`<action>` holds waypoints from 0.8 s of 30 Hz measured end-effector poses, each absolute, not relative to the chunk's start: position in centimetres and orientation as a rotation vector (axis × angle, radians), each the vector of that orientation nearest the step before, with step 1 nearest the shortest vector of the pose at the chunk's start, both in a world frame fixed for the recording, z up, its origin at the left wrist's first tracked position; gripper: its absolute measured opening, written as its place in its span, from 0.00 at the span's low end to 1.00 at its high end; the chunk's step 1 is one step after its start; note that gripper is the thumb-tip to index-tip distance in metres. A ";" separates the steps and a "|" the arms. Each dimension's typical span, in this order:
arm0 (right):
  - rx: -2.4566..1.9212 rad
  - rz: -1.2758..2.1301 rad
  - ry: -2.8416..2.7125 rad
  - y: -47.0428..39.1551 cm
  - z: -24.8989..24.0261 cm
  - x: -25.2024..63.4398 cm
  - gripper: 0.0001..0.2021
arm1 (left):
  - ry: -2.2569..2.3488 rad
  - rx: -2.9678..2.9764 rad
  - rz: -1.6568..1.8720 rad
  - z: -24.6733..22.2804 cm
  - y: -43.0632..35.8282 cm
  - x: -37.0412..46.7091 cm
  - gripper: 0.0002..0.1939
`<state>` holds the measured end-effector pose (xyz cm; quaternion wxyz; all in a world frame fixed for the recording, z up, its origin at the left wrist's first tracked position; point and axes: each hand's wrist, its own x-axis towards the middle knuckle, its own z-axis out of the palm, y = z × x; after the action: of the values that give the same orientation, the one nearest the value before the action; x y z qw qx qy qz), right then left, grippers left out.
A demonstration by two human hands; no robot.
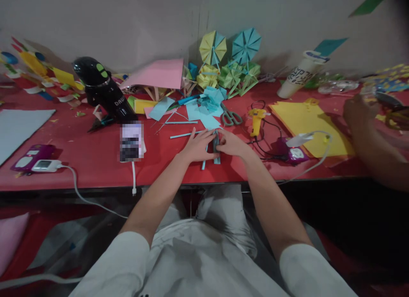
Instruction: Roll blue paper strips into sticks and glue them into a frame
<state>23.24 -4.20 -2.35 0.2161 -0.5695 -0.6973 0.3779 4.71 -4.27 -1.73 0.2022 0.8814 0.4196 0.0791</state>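
A narrow dark grey-blue strip lies upright to me on the red table, with a light blue paper end showing below it. My left hand rests beside it, fingers stretched out, its fingertips and thumb touching the strip from the left. From the right, my right hand has curled fingers closed at the strip's edge. Thin blue paper sticks lie by my left hand, one partly under it. Beyond my hands are light blue paper pieces and grey-handled scissors.
A yellow glue gun with a black cord lies right of my hands, near yellow paper sheets. A black bottle and a phone are left. Folded paper umbrellas stand behind. Another person's hand is at right.
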 end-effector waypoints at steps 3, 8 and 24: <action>-1.537 1.095 -1.916 -4.2 -2.6 23.4 0.31 | 1.168 2.465 0.207 -1.6 -4.3 4.7 0.45; -1.559 1.062 -1.935 -4.1 -2.6 23.4 0.30 | 1.158 2.469 0.189 -1.3 -4.4 4.5 0.44; -1.516 1.086 -2.018 -4.1 -2.1 23.6 0.17 | 1.146 2.483 0.144 -1.4 -4.3 4.4 0.43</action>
<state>23.62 -4.11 -2.09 0.1956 -0.5411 -0.7203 0.3875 4.45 -4.30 -1.37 0.2000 0.8884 0.4100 0.0514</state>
